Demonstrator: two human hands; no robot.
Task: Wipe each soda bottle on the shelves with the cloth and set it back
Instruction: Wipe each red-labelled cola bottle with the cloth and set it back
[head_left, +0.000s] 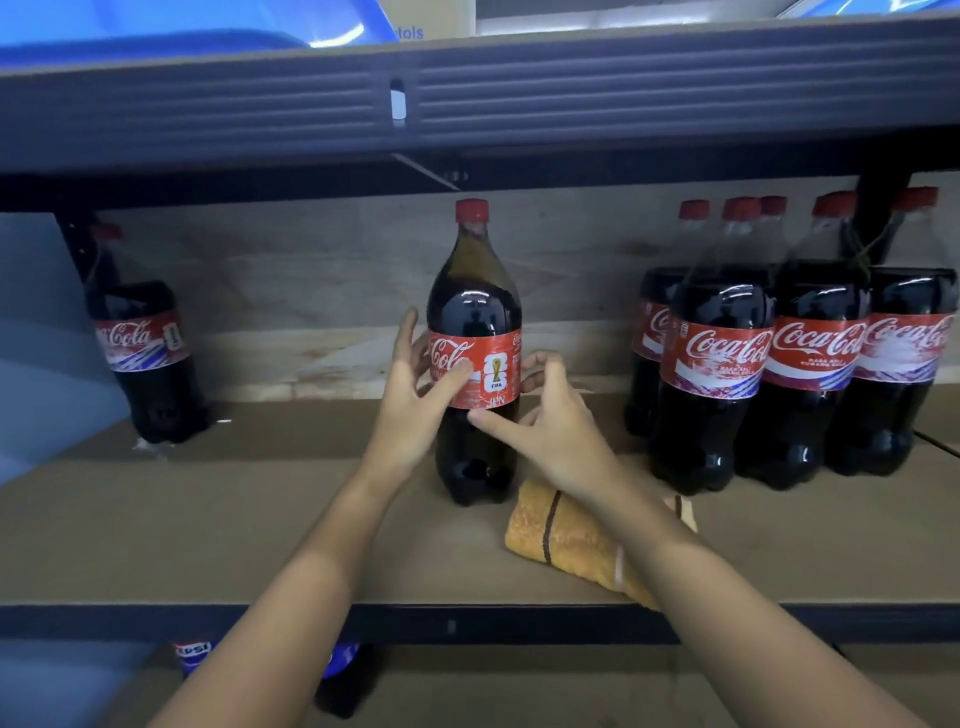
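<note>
A large cola bottle (475, 312) with a red cap and a red label stands upright in the middle of the shelf (260, 519). My left hand (415, 400) holds its left side, thumb on the label and fingers reaching behind. My right hand (550, 431) holds the right side, fingers curled round at label height and thumb against the front just under the label. A folded orange-tan cloth (561, 540) with a dark stripe lies on the shelf right of the bottle, partly under my right forearm; neither hand holds it.
Several cola bottles (810, 353) stand packed together at the right. A single cola bottle (140, 353) stands far left by a blue wall. The upper shelf's dark edge (467, 98) hangs low overhead. Pepsi bottles (192, 652) show on the shelf below.
</note>
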